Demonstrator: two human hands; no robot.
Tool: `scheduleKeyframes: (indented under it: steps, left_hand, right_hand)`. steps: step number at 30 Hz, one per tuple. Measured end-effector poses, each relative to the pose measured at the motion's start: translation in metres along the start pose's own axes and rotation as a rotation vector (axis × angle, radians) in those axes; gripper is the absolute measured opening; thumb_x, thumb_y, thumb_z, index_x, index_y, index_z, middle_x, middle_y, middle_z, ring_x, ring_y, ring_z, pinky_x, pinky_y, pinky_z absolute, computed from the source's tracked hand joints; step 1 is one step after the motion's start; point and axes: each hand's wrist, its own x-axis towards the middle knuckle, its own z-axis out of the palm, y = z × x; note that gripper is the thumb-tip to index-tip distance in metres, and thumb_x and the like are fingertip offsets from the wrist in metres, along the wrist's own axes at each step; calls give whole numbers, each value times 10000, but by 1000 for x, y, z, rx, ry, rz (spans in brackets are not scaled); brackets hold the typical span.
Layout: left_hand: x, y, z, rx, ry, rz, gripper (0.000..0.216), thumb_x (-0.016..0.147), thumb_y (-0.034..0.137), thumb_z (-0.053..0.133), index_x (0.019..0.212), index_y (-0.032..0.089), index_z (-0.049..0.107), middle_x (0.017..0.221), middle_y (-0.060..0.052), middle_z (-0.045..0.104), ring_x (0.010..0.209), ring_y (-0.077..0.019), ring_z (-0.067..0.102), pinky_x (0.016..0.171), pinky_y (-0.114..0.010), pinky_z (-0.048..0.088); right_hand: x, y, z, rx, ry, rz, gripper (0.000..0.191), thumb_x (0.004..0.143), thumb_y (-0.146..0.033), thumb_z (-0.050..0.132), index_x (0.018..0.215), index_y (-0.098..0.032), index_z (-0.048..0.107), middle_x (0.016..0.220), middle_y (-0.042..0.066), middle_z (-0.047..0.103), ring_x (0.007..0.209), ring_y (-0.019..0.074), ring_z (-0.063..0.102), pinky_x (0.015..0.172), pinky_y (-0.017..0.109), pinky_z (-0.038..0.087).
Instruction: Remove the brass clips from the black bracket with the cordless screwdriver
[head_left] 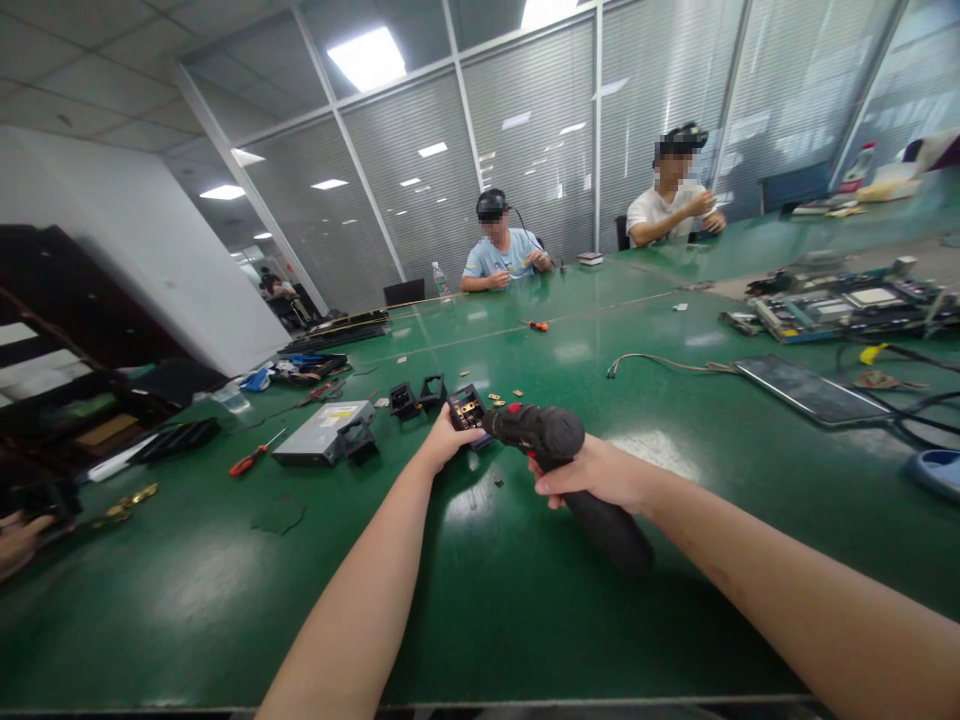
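Observation:
My right hand [589, 475] is wrapped round the grip of a black cordless drill [536, 432] with red details. The drill's front end points left, toward a small black socket housing [466, 405] with brass-coloured metal parts inside. My left hand [446, 440] grips that housing just above the table. Whether the drill's bit touches a screw in it cannot be made out. Several small brass pieces [516, 394] lie just beyond the housing. More black plastic frames [403, 400] stand to its left, and one [358, 441] leans by a silver disc drive [322, 432].
The green table [480, 620] also bears an orange screwdriver [256, 453] at left and another [538, 326] farther back. At right are a flat dark-screened device [810, 390] with cables and a circuit board [862, 300]. Two people sit across; another person's hand [21, 540] shows at far left.

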Motion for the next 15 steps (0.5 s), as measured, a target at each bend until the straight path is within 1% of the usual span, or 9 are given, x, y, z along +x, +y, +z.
scheduleKeyframes:
  steps: [4,10,15]
  left_hand:
    - [-1,2,0,4,0,-8,870,497,207,968,1245,209,524,1223,-102,708,1156,-305,686,1103,-527,469]
    - [-2,3,0,-1,1,-29,888,515,215,976,1274,217,515,1238,-106,709,1182,-304,680,1124,-531,455]
    - [0,0,-2,-8,1,-11,894,509,208,981,1279,214,526,1249,-119,704,1177,-305,683,1128,-534,453]
  right_hand:
    - [0,0,1,-10,-12,12,273,619,-224,819,811,-171,631,741,-8,641,598,171,645,591,296,457]
    - [-1,-4,3,-10,-11,28,296,600,-233,818,810,-179,616,785,-8,642,589,162,635,582,300,462]
    - [-1,-3,3,-19,-6,23,301,603,-232,817,821,-176,618,764,-8,648,596,162,636,590,298,467]
